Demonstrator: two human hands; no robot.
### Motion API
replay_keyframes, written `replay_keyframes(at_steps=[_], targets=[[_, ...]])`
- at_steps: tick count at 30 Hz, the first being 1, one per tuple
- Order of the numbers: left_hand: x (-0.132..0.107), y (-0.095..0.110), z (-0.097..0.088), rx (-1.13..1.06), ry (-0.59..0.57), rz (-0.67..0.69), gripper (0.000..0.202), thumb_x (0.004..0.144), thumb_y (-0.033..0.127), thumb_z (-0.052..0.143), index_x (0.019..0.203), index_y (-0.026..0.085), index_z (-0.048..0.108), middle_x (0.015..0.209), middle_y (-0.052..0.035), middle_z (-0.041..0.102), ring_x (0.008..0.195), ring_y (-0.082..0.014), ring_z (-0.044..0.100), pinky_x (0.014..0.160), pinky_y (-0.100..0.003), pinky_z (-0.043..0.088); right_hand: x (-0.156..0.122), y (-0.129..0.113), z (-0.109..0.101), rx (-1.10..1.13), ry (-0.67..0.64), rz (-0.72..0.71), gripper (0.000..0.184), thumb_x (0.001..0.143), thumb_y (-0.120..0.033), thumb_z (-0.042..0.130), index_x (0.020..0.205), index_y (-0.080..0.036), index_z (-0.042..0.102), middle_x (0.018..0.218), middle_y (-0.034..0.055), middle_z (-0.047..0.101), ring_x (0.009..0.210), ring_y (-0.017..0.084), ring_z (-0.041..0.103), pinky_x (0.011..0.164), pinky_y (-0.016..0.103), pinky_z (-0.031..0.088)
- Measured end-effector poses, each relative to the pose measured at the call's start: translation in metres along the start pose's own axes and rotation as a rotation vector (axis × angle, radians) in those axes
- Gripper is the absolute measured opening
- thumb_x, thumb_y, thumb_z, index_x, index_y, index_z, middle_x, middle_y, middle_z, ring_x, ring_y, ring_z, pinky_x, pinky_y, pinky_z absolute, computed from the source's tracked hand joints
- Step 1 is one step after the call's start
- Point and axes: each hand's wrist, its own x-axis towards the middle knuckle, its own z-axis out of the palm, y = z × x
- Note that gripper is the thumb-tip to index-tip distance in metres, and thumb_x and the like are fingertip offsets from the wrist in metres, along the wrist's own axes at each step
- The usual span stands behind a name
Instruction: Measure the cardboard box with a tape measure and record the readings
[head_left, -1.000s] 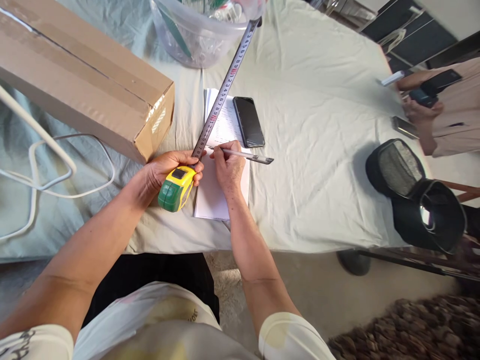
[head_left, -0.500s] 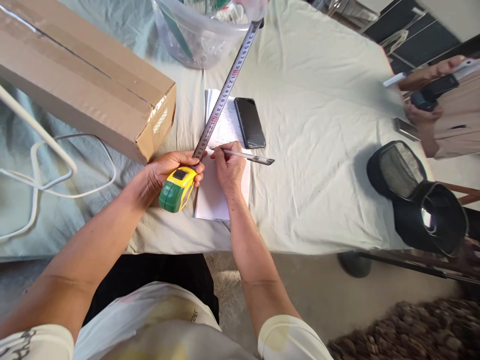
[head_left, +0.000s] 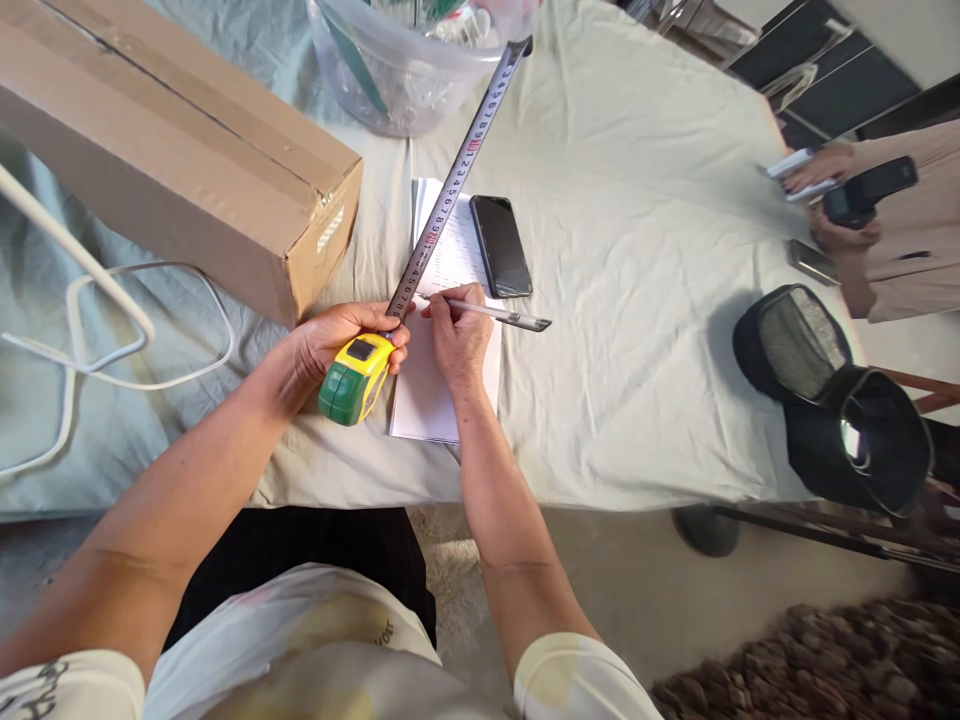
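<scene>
A yellow and green tape measure (head_left: 358, 376) is gripped in my left hand (head_left: 341, 335), its metal blade (head_left: 453, 185) pulled out and slanting up and right across the paper. The hooked end of the blade reaches beside the clear plastic tub. My right hand (head_left: 460, 335) is closed round a pen (head_left: 501, 314), and the tip rests near the blade's edge over white sheets of paper (head_left: 427, 395). Printed lines show on the upper part of the sheets. A black smartphone (head_left: 501, 246) lies on their upper right side.
A long cardboard box (head_left: 247, 210) lies at left, with a white cable (head_left: 150, 375) in front of it. The clear plastic tub (head_left: 420, 85) stands at the back. An open black case (head_left: 825, 400) sits at the right table edge, where another person (head_left: 911, 220) holds a black device.
The cardboard box appears slightly farther right. At the far right, the other person's upper hand has moved down onto a white object. My hands, the pen and the tape measure are nearly unchanged.
</scene>
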Motion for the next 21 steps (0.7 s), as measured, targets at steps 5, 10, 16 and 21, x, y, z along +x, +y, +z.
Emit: replay_keyframes(at_steps=[5,10,16,21], targets=[[0.0009,-0.0005,-0.0012,0.005,-0.011,0.005,0.016,0.089,0.007,0.05,0.095,0.015,0.062,0.064,-0.0032,0.06,0.055,-0.0166,0.059,0.057,-0.026,0.053,-0.0004,-0.0018,-0.0007,-0.007,-0.005,0.0,0.014,0.087,-0.037,0.055,0.08,-0.026,0.05,0.066,-0.0038,0.065,0.065,0.017,0.063,0.071,0.033,0.051],[0.0012,0.0002,-0.0004,0.001,-0.012,0.003,0.022,0.088,0.006,0.049,0.1,0.014,0.064,0.063,-0.0024,0.059,0.055,-0.0165,0.059,0.057,-0.027,0.054,-0.0004,-0.0014,-0.0015,-0.003,-0.019,0.0,0.013,0.089,-0.036,0.055,0.08,-0.027,0.05,0.067,-0.0038,0.065,0.067,0.017,0.063,0.072,0.033,0.051],[0.0013,0.0012,0.0005,0.028,0.017,-0.017,0.024,0.088,0.007,0.048,0.104,0.015,0.064,0.06,-0.0016,0.059,0.053,-0.0173,0.06,0.055,-0.028,0.053,0.0001,-0.0016,-0.0003,-0.012,-0.027,0.001,0.013,0.088,-0.035,0.055,0.08,-0.026,0.05,0.066,-0.0027,0.066,0.066,0.018,0.064,0.071,0.034,0.052],[0.0012,0.001,0.0004,0.018,-0.002,-0.012,0.019,0.089,0.006,0.048,0.098,0.016,0.062,0.061,-0.0014,0.059,0.053,-0.0169,0.06,0.056,-0.027,0.053,-0.0001,-0.0023,0.0006,-0.033,0.0,-0.023,0.013,0.087,-0.035,0.056,0.079,-0.026,0.05,0.066,-0.0023,0.066,0.066,0.018,0.064,0.07,0.034,0.052]])
